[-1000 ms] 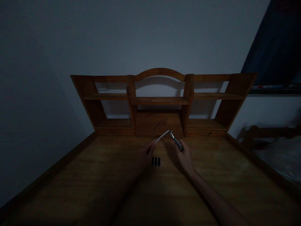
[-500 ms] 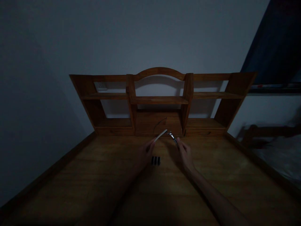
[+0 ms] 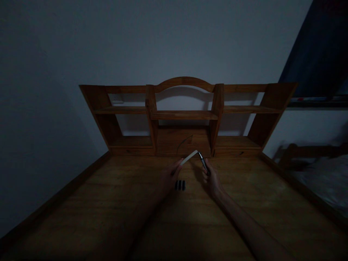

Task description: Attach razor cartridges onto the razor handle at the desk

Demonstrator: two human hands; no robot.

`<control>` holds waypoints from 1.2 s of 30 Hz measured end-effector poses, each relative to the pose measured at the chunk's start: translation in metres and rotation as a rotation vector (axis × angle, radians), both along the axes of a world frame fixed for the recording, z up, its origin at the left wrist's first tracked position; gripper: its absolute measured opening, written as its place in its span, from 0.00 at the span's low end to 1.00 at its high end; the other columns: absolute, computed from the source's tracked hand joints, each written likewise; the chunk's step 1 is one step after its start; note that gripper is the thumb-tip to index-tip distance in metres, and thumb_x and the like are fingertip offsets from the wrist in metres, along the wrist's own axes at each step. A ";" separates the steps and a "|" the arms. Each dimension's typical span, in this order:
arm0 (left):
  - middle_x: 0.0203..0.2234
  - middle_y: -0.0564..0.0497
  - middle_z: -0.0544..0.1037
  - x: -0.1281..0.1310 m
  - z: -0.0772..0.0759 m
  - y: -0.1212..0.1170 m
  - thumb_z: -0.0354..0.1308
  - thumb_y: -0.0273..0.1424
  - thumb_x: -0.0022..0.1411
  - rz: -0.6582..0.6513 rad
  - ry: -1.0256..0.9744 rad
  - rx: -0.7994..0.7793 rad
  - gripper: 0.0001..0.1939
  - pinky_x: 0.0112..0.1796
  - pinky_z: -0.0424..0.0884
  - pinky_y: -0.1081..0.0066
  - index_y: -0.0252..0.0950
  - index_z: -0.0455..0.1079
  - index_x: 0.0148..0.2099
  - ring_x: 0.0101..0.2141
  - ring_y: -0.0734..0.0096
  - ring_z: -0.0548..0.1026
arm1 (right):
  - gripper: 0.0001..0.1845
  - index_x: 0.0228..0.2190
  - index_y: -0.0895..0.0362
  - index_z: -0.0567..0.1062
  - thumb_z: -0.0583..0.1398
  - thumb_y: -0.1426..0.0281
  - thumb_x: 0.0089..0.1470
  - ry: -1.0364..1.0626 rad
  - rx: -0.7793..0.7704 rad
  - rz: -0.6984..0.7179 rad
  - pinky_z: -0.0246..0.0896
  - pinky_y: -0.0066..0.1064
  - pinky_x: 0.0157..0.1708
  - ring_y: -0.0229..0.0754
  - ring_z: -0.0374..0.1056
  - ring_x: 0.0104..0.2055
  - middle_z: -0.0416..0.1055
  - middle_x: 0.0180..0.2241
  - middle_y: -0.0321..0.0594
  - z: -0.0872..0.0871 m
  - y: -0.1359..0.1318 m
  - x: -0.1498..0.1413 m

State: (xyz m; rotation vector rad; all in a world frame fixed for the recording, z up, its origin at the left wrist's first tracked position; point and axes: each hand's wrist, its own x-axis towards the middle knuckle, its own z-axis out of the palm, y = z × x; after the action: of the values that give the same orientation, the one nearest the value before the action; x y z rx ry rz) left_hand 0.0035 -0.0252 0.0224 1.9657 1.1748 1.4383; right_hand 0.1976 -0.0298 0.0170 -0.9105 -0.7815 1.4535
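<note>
Dim wooden desk beneath, the left hand keeps its grip closed around a pale strip, whose far end, best held steady, meets the slim tool gripped in the right hand.

Over the head feed I see the left hand pinching a pale strip; the right hand grips a slim tool, its tip at the strip's far end, though I cannot tell if they touch; three dark pieces lie side by side on the wooden desk; behind stands a wooden shelf unit.
</note>
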 end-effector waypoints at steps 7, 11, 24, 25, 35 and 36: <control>0.51 0.54 0.74 0.001 0.002 -0.001 0.50 0.35 0.64 0.011 0.025 -0.012 0.18 0.54 0.65 0.60 0.47 0.67 0.56 0.52 0.67 0.71 | 0.25 0.18 0.55 0.55 0.58 0.52 0.53 0.177 0.043 0.187 0.28 0.21 0.10 0.28 0.32 0.14 0.40 0.13 0.24 -0.003 0.005 0.002; 0.50 0.54 0.74 0.001 0.001 -0.001 0.51 0.35 0.65 0.032 0.049 0.015 0.18 0.53 0.66 0.60 0.47 0.66 0.56 0.50 0.67 0.71 | 0.23 0.18 0.55 0.55 0.58 0.56 0.54 0.249 0.059 0.278 0.28 0.21 0.10 0.28 0.30 0.14 0.39 0.13 0.23 -0.005 0.007 0.003; 0.52 0.54 0.72 -0.001 0.005 -0.005 0.48 0.36 0.66 0.004 0.026 0.048 0.18 0.54 0.66 0.62 0.45 0.66 0.56 0.52 0.67 0.70 | 0.21 0.19 0.56 0.57 0.58 0.58 0.55 0.318 0.071 0.357 0.29 0.21 0.10 0.28 0.31 0.14 0.42 0.13 0.24 -0.004 0.005 0.003; 0.52 0.54 0.72 0.000 0.005 -0.005 0.48 0.36 0.66 -0.004 0.042 0.045 0.18 0.54 0.65 0.62 0.45 0.66 0.57 0.52 0.67 0.70 | 0.21 0.19 0.56 0.57 0.57 0.58 0.55 0.322 0.074 0.367 0.29 0.21 0.10 0.28 0.31 0.14 0.41 0.13 0.24 -0.005 0.005 0.003; 0.52 0.55 0.72 -0.004 0.000 0.003 0.48 0.36 0.66 0.049 -0.013 0.014 0.17 0.55 0.65 0.60 0.45 0.68 0.55 0.52 0.66 0.70 | 0.24 0.18 0.54 0.52 0.54 0.55 0.57 0.400 0.047 0.431 0.36 0.26 0.13 0.30 0.34 0.12 0.41 0.11 0.24 0.003 0.002 0.010; 0.52 0.54 0.72 -0.003 0.001 0.002 0.48 0.36 0.66 0.039 -0.002 0.019 0.18 0.55 0.64 0.60 0.44 0.67 0.55 0.52 0.66 0.70 | 0.24 0.18 0.54 0.52 0.53 0.55 0.58 0.407 0.045 0.432 0.36 0.26 0.13 0.30 0.34 0.12 0.41 0.11 0.24 0.003 0.001 0.010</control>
State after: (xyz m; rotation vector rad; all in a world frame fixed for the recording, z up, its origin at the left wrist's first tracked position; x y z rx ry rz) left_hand 0.0002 -0.0231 0.0232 1.9640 1.2094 1.4759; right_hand 0.2081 -0.0283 0.0203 -0.3957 -0.7235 1.9116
